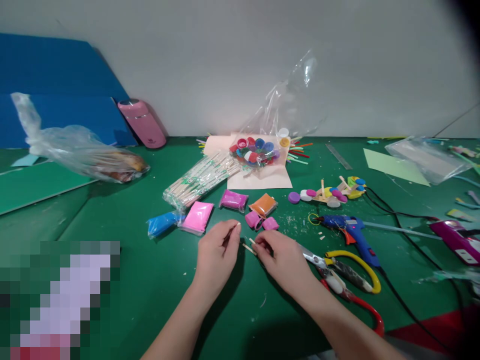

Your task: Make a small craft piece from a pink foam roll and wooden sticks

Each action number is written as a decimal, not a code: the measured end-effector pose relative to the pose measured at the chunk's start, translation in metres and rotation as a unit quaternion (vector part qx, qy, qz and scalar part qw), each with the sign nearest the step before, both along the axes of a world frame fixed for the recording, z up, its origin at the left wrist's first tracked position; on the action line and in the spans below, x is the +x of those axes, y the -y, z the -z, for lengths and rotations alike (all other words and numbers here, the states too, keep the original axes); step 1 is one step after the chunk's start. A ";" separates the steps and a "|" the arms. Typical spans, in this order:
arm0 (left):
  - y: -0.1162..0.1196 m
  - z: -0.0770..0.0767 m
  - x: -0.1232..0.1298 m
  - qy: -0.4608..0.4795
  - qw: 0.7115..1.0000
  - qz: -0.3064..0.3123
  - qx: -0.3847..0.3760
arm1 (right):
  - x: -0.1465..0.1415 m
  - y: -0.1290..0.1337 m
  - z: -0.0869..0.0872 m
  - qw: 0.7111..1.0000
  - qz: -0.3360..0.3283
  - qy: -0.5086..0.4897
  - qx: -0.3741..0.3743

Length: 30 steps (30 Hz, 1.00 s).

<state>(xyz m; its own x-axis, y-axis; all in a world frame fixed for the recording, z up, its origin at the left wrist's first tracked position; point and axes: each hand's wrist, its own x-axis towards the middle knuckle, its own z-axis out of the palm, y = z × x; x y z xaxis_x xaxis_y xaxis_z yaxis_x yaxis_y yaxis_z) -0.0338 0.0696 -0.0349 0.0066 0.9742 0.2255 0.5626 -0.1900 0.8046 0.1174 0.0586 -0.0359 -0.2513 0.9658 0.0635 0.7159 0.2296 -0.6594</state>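
My left hand (219,250) is closed in a pinch over the green table; a small pale tip shows at its fingertips, too little to make out. Close to its right, my right hand (279,255) pinches a short wooden stick (252,241). Another short wooden stick (249,249) lies beside those fingertips. Just beyond the hands sit pink clay pieces (270,223), an orange clay packet (263,204), a purple clay packet (233,200) and a pink clay packet (198,217). The two hands are apart.
Scissors with yellow and red handles (337,281) and a blue glue gun (350,232) with its cable lie to the right. Bagged wooden sticks (202,180), bottle caps in a plastic bag (255,152) and a pink bottle (144,124) are farther back.
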 end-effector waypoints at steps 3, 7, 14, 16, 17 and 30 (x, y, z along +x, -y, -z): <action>-0.001 0.001 -0.001 -0.006 1.000 0.004 0.003 | -0.006 -0.003 0.005 0.999 -0.004 0.037 0.013; -0.001 0.003 -0.001 -0.020 1.000 0.010 0.000 | -0.010 -0.003 0.007 0.998 -0.015 0.060 0.017; -0.001 0.001 0.000 -0.006 1.000 0.009 0.011 | 0.017 0.012 -0.011 0.999 0.001 0.053 0.012; 0.000 0.000 0.000 0.012 1.000 0.013 0.015 | 0.038 0.022 -0.015 0.998 0.031 0.049 0.001; 0.001 -0.001 0.000 0.029 0.999 0.015 0.012 | 0.051 0.029 -0.016 0.997 0.052 0.050 -0.004; -0.001 -0.014 0.007 0.492 0.825 0.008 -0.278 | 0.152 0.093 0.015 0.972 0.117 0.201 0.006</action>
